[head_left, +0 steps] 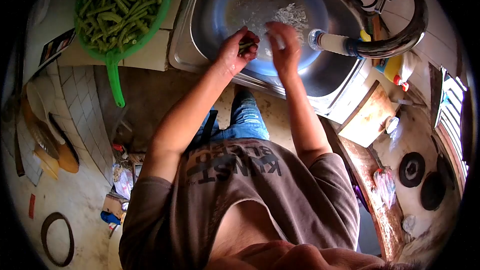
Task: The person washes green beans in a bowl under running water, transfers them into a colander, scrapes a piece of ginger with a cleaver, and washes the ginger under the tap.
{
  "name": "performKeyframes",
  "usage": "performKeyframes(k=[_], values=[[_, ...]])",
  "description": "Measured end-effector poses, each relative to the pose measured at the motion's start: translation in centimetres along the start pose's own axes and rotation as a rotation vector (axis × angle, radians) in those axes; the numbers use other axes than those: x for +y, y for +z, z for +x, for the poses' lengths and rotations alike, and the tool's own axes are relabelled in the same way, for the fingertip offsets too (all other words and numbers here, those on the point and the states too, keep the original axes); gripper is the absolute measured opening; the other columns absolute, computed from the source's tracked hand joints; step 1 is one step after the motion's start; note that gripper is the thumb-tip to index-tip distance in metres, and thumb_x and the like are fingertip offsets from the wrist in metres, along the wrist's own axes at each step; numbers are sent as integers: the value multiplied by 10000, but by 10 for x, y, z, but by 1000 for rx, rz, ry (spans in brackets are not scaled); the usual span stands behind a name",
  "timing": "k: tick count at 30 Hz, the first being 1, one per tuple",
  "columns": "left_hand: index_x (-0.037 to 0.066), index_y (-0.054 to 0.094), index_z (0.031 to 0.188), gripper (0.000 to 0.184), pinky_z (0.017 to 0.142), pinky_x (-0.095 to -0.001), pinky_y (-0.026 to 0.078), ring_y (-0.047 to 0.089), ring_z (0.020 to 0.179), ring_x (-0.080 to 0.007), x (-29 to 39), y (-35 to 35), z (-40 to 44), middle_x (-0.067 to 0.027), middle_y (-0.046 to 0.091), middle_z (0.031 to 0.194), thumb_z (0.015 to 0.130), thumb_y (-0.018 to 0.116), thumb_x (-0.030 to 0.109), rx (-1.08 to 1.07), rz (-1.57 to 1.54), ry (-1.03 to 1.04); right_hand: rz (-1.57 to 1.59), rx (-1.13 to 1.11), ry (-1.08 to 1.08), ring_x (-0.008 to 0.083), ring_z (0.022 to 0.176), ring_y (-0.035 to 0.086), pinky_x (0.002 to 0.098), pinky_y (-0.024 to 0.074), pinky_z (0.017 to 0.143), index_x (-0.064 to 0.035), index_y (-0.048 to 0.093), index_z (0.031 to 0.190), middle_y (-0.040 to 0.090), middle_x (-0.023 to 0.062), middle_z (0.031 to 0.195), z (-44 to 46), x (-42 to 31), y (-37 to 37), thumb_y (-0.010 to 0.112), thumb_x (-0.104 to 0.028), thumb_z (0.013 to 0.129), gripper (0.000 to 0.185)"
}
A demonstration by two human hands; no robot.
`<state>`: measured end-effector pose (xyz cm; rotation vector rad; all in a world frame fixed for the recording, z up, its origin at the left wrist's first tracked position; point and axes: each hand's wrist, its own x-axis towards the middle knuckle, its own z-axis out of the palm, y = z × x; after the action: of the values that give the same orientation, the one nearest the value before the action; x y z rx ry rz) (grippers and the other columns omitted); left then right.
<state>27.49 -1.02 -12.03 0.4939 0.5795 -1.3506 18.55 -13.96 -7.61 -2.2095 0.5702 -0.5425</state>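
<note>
My left hand (pixel 237 52) is closed around a small green pod piece (pixel 245 46), mostly hidden by the fingers. To its right is my right hand (pixel 286 47), blurred at the fingertips. Its thumb stands apart from its bent fingers, and nothing shows between them. Both hands are over the near side of a blue basin (pixel 220 7), which sits in a steel sink (pixel 199 30). Water in the basin shows bright white glints or bits near its middle. At the upper left, a green plastic colander (pixel 164 17) with a handle is heaped with green pods (pixel 120 12).
A curved metal faucet (pixel 417 25) with a pale attachment (pixel 332 43) reaches over the right side of the sink. A yellow bottle (pixel 392 67) and a wooden board (pixel 362 115) stand to the right. Dark round lids (pixel 433 190) hang on the right wall.
</note>
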Motion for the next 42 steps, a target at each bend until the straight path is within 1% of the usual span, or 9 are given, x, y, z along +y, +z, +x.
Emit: performKeyframes(k=[2, 5, 8, 12, 17, 26, 33, 38, 42], values=[[52, 553, 789, 237, 446, -226, 310, 445, 556, -130, -1, 5, -2, -98, 566, 791, 906, 577, 257, 52, -24, 23, 104, 50, 328, 363, 952, 559, 447, 442, 875, -75, 612, 1047, 570, 163, 1098, 13, 23, 0, 682, -16, 714, 346], [38, 550, 781, 242, 448, -232, 299, 443, 549, -131, -1, 2, 1, -110, 560, 790, 896, 588, 248, 9, -66, 17, -371, 57, 128, 393, 966, 569, 451, 478, 827, -79, 595, 1110, 581, 181, 1070, 14, 99, 20, 688, -118, 748, 376], [38, 554, 786, 234, 457, -234, 310, 451, 560, -138, -1, 4, -1, -111, 562, 795, 894, 591, 242, -7, -70, 41, -530, -19, 325, 430, 981, 548, 486, 472, 815, -89, 552, 1157, 570, 222, 1077, 22, 128, 43, 692, -158, 724, 460], [34, 557, 791, 230, 466, -236, 318, 462, 576, -148, -1, 5, -1, -116, 566, 804, 893, 592, 238, 22, -55, 58, -463, 79, 271, 449, 978, 540, 499, 469, 805, -93, 543, 1146, 564, 246, 1075, 34, 157, 66, 677, -136, 715, 453], [28, 558, 794, 232, 479, -236, 329, 473, 600, -157, -1, 5, -1, -120, 570, 813, 894, 592, 235, 7, -43, 59, -498, -86, 276, 390, 961, 579, 471, 487, 792, -31, 619, 952, 578, 222, 1058, 48, 147, 69, 505, -117, 832, 187], [23, 555, 797, 235, 492, -242, 344, 487, 617, -163, -2, 2, 1, -125, 576, 811, 902, 584, 232, 15, -61, 51, -574, -206, 206, 376, 847, 616, 469, 497, 744, -99, 648, 947, 638, 188, 928, 50, 159, 66, 526, -243, 848, 212], [16, 551, 795, 228, 516, -254, 364, 498, 624, -168, -5, -2, 4, -120, 582, 810, 906, 576, 213, 18, -68, 89, -455, -230, 317, 327, 772, 651, 415, 515, 716, -74, 639, 950, 657, 174, 871, 48, 107, 39, 538, -245, 854, 221], [30, 609, 922, 277, 582, -288, 434, 568, 706, -187, -6, -2, 9, -97, 637, 871, 913, 552, 301, 54, 20, 88, 262, -20, 372, 279, 726, 631, 342, 516, 665, -87, 649, 876, 655, 124, 857, 17, 7, 8, 676, -56, 760, 123], [121, 596, 850, 264, 588, -278, 448, 573, 670, -163, -6, 13, 0, -60, 629, 817, 924, 529, 366, 211, -39, 145, 208, -198, 77, 204, 738, 635, 304, 512, 648, -57, 650, 832, 652, 102, 871, 14, -30, 10, 665, -19, 770, 75]])
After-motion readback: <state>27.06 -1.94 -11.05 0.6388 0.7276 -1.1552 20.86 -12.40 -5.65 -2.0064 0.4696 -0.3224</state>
